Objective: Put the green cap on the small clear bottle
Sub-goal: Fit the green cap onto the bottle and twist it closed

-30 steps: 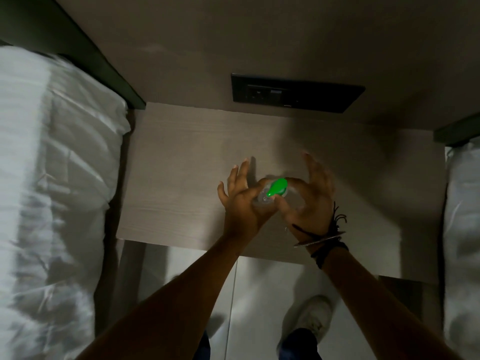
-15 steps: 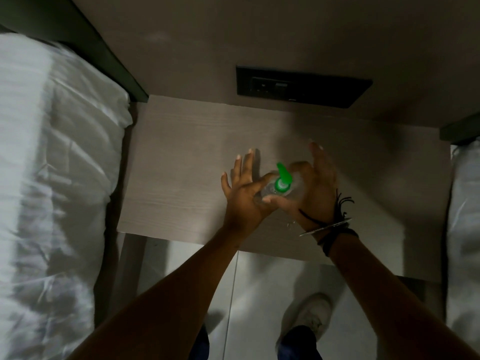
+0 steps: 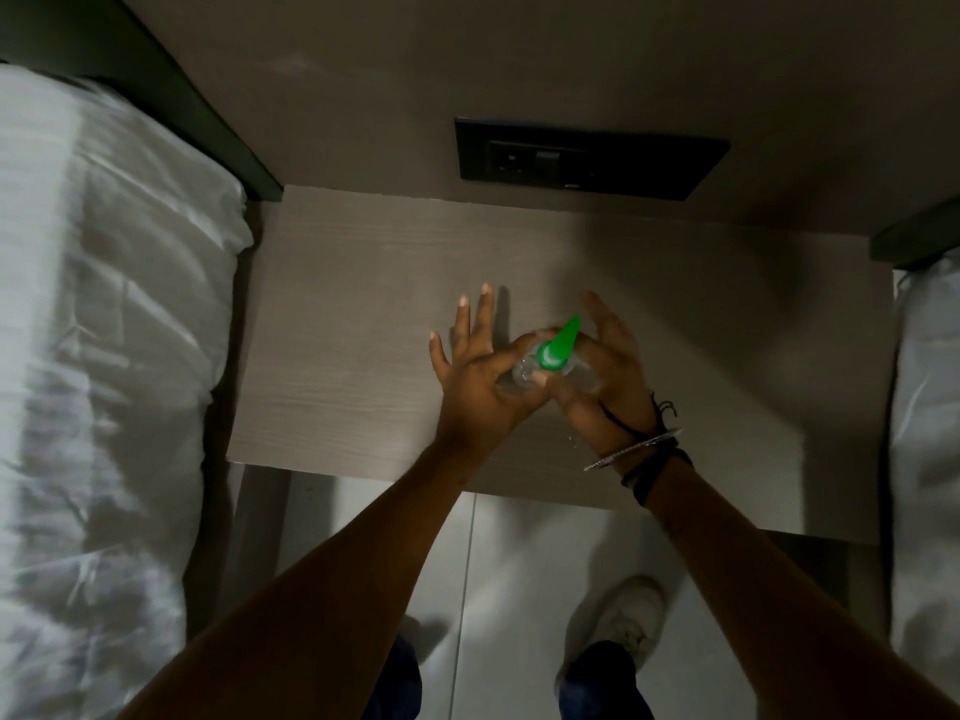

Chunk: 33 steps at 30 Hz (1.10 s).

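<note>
Above the table's [image 3: 332, 356] middle, your left hand [image 3: 480, 379] and right hand [image 3: 602, 379] pinch the small clear bottle [image 3: 522, 374], other fingers apart; green cap [image 3: 558, 345] looks seated, so next twist it snug.

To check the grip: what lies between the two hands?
In the head view, the small clear bottle with its green cap sits between left hand and right hand.

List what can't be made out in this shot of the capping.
- Head view: small clear bottle, body mostly hidden by the left hand and right hand.
- Whether the green cap is fully seated: its joint is dim and covered by fingers.
- Black wall panel: markings too small and dark.
</note>
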{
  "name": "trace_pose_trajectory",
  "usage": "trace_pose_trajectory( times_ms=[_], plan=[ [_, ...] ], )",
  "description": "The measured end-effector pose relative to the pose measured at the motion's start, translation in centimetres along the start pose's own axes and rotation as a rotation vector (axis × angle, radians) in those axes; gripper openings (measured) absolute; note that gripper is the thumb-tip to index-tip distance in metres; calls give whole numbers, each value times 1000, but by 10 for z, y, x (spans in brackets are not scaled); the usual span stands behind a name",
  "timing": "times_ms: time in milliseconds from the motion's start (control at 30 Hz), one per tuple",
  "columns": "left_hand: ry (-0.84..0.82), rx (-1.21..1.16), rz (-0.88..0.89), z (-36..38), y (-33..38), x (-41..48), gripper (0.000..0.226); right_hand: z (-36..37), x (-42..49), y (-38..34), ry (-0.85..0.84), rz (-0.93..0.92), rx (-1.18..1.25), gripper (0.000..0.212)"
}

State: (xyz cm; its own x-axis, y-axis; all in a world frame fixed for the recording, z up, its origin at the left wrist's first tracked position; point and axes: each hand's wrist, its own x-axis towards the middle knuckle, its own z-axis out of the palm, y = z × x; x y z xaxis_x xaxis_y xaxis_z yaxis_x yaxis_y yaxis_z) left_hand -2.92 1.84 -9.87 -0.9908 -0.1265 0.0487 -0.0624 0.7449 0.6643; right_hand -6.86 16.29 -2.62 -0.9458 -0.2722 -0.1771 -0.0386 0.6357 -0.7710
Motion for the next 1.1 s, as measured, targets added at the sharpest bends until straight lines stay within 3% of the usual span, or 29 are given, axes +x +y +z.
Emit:
trace_pose_trajectory(
  times_ms=[67,133,233,300,400,500,600,733,867,933,1033,1100],
  plan=[
    [-11,-1,-14,1,4,2,44,-3,3,2,89,4,-29,46],
    [4,-24,-21,1,4,0,42,-1,9,-2,138,36,-80,56],
    [23,-69,-7,1,3,-1,45,1,13,-1,29,42,-92,81],
    [6,-32,-10,0,4,2,46,-2,15,6,-18,-3,-21,63],
    [-28,-4,-1,0,4,4,43,-4,16,7,56,-18,-15,34],
    [-15,-30,7,-1,2,3,42,-2,17,3,90,-7,-19,46],
    [2,-47,8,-2,2,3,52,-7,13,3,-33,-17,-11,66],
    [11,-68,40,2,5,8,46,-18,13,6,-81,-71,7,42],
    [5,-44,33,9,2,9,50,-15,17,1,20,-78,-31,31],
    [1,-42,36,9,3,8,53,-12,19,-2,63,-64,-44,37],
    [20,-60,50,7,5,8,52,-11,17,0,-86,-27,-89,75],
    [-14,-45,34,5,4,9,47,-13,14,5,-135,-76,-60,69]
  ],
)
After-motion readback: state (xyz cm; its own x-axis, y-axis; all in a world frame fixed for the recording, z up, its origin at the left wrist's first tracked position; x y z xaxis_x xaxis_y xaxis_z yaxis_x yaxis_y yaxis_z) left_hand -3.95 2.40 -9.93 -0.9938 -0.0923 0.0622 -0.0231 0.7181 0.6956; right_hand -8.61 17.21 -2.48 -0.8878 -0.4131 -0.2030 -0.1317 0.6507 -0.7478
